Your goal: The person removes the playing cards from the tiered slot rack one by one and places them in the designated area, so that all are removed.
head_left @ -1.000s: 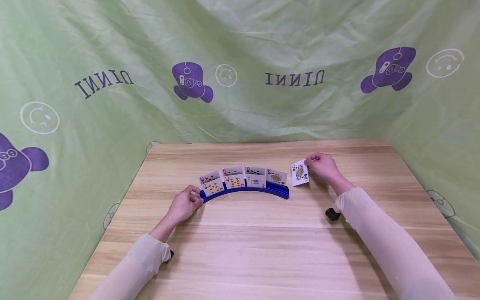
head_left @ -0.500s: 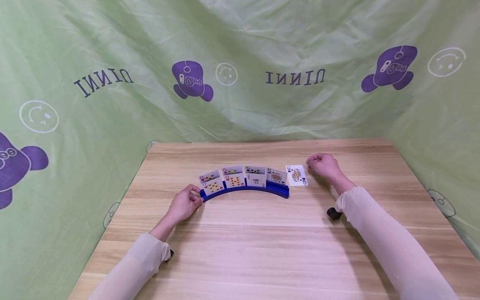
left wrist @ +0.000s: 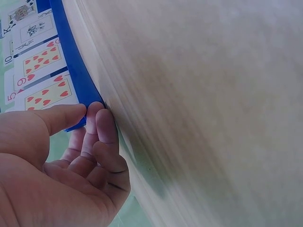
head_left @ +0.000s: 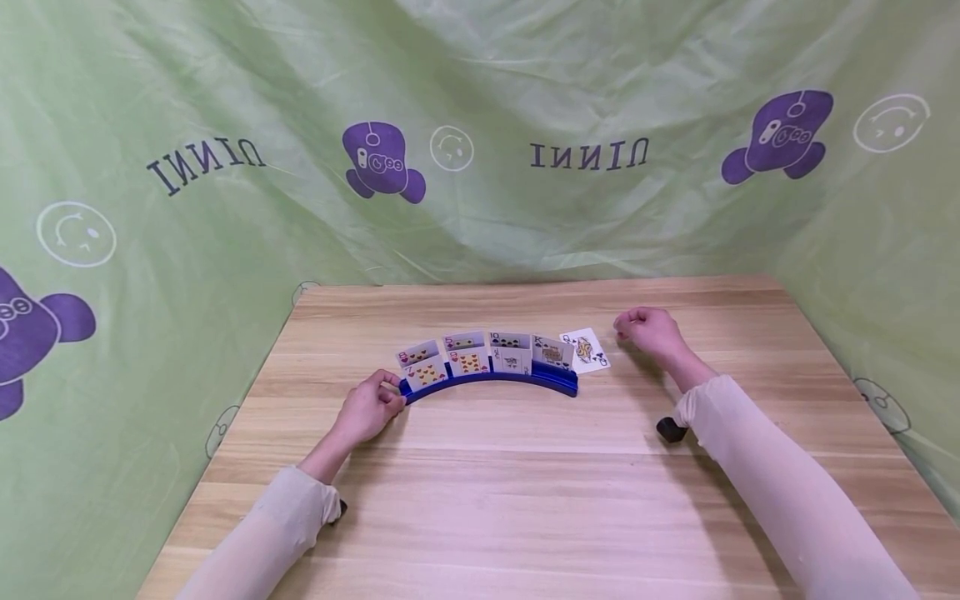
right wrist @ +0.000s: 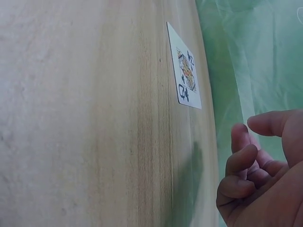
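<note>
Plainly untouched: white queen-of-clubs playing card (head_left: 589,350) by the right end of a curved blue plastic card holder (head_left: 553,379)

Left grip (head_left: 370,408) pinches the holder's left end on the pale wooden desk (head_left: 495,492). Right grip (head_left: 651,335), fingers loosely curled, holds nothing; the upright white king card (head_left: 552,352) partly hides the queen. A leftward nudge to the queen could dislodge the king.

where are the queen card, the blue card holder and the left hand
Queen card (head_left: 586,350): head view, middle of its face
Blue card holder (head_left: 557,381): head view, bare stretch near its right end
Left hand (head_left: 369,409): head view, back of the hand
</note>
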Demonstrator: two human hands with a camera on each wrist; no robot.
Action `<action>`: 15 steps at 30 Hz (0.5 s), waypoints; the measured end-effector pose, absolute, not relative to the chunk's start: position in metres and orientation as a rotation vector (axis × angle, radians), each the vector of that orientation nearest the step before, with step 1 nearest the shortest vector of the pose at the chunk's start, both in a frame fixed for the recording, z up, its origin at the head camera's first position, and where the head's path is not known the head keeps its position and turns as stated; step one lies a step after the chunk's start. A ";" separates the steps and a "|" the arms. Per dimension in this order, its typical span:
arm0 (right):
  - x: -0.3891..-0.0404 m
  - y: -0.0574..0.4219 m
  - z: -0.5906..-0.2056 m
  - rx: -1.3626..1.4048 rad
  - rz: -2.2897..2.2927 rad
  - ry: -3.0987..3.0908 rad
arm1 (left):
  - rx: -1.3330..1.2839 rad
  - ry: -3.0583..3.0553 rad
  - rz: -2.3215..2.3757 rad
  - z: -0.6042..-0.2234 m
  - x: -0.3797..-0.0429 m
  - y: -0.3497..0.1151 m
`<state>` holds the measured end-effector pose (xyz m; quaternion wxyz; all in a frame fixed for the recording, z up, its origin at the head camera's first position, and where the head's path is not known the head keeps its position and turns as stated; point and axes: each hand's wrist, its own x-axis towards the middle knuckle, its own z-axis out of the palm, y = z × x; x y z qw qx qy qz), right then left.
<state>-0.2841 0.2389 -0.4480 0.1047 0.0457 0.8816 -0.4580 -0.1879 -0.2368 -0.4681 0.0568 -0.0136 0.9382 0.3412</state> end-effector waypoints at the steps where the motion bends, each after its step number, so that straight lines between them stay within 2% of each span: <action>1: -0.284 0.239 -0.448 0.137 -1.352 2.597 | -0.042 2.846 1.036 -0.468 -0.188 -0.237; 15: -0.277 0.239 -0.447 0.123 -1.437 2.559 | -0.039 2.847 1.042 -0.468 -0.188 -0.237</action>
